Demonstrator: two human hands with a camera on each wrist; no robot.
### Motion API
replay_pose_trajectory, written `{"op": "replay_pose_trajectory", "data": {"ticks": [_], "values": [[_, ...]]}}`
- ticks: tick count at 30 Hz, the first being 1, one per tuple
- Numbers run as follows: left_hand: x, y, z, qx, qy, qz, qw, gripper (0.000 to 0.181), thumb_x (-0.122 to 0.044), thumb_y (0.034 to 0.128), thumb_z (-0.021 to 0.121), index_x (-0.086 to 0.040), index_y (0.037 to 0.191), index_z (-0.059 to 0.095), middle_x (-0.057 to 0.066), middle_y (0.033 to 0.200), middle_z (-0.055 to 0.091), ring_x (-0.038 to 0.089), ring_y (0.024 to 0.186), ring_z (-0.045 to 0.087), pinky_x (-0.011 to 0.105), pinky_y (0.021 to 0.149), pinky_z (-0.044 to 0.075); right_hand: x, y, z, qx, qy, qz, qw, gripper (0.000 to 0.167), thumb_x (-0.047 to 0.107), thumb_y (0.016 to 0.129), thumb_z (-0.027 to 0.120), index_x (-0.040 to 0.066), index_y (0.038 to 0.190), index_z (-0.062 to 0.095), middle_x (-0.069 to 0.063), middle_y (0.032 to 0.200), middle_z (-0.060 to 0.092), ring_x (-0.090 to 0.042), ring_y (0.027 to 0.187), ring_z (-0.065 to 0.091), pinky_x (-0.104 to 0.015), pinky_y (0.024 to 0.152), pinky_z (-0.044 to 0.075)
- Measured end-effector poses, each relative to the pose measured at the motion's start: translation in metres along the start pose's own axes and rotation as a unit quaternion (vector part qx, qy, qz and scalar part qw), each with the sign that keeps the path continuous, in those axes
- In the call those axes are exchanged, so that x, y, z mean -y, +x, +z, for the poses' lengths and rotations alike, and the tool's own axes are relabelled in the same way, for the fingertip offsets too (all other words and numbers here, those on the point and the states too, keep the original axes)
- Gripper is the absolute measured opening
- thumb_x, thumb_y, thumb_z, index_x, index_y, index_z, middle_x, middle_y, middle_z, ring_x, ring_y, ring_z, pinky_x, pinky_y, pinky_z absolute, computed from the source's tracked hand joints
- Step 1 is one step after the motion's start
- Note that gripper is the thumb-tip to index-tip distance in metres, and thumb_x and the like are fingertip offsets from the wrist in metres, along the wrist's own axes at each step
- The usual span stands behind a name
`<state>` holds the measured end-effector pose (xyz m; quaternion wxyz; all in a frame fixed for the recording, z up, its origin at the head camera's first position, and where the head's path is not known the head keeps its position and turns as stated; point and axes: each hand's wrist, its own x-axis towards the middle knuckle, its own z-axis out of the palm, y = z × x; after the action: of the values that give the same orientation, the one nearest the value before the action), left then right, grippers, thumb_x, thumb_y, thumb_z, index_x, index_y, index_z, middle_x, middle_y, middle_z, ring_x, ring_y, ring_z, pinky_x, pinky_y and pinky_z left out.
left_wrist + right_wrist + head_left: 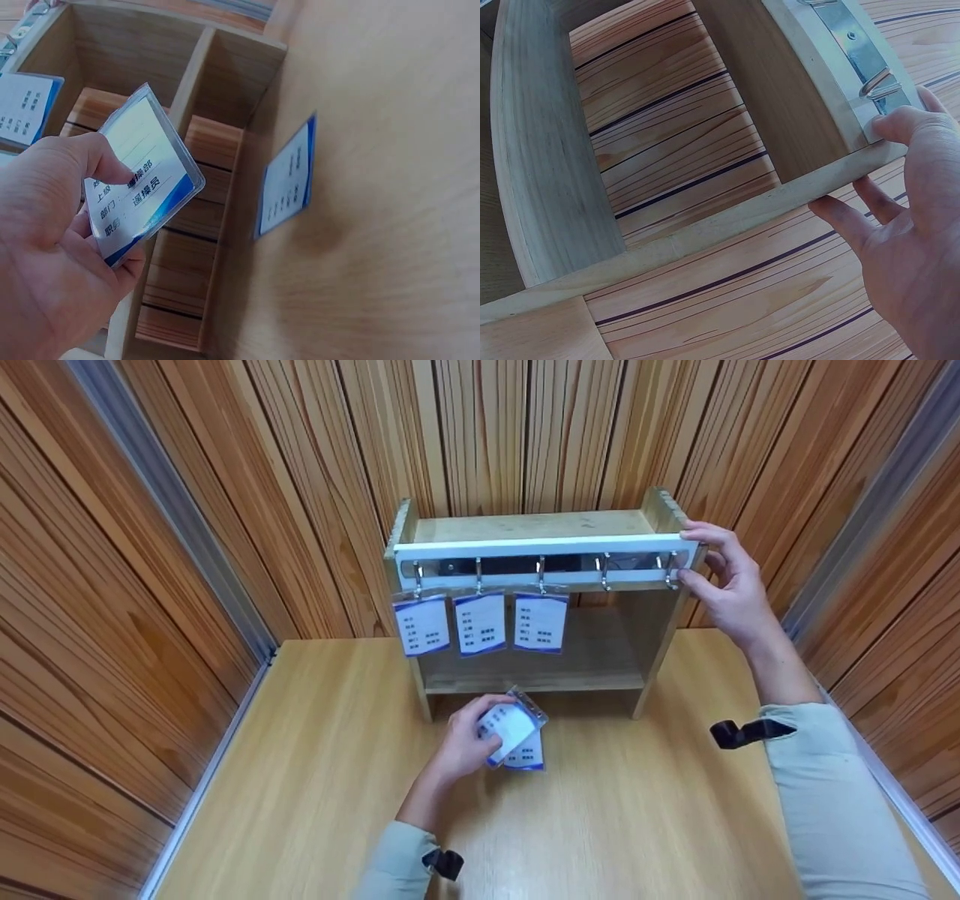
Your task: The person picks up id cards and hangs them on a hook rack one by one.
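Note:
My left hand (469, 741) pinches a clear-sleeved card (511, 726) between thumb and fingers in front of the shelf's lower board. Another card (527, 754) shows below it; in the left wrist view this card (286, 178) stands apart from the held one (142, 180), over the table. My right hand (731, 585) grips the right end of the white hook rail (540, 542) and the shelf's side panel (780, 199), thumb on the rail's front. Three cards (421, 626) (480, 622) (540, 622) hang from the left, second and middle hooks.
The wooden shelf (536, 682) stands at the back of the table (322, 780), near the plank wall (495, 435). Two hooks (604, 572) (671, 571) at the rail's right hold no card. Plank walls rise on both sides. A black strap (750, 731) sticks out from the right sleeve.

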<state>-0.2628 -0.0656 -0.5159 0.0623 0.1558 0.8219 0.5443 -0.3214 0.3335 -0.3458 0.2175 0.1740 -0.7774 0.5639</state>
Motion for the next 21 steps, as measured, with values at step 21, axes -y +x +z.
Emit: {"op": "replay_pose_trajectory", "data": {"ticks": [21], "values": [[-0.035,0.01,0.023,0.027,-0.023,0.056,0.9978,0.057,0.003,0.1004,0.073,-0.029,0.147,0.068,0.009,0.139,0.073,0.023,0.119,0.07,0.04,0.103,0.058,-0.001,0.002,-0.001,0.0,-0.005,-0.003,1.0,0.048,0.0,0.11,0.064,0.008,0.157,0.058,0.002,0.172,0.05,-0.014,0.158,0.042,-0.042,0.129,0.041]]}}
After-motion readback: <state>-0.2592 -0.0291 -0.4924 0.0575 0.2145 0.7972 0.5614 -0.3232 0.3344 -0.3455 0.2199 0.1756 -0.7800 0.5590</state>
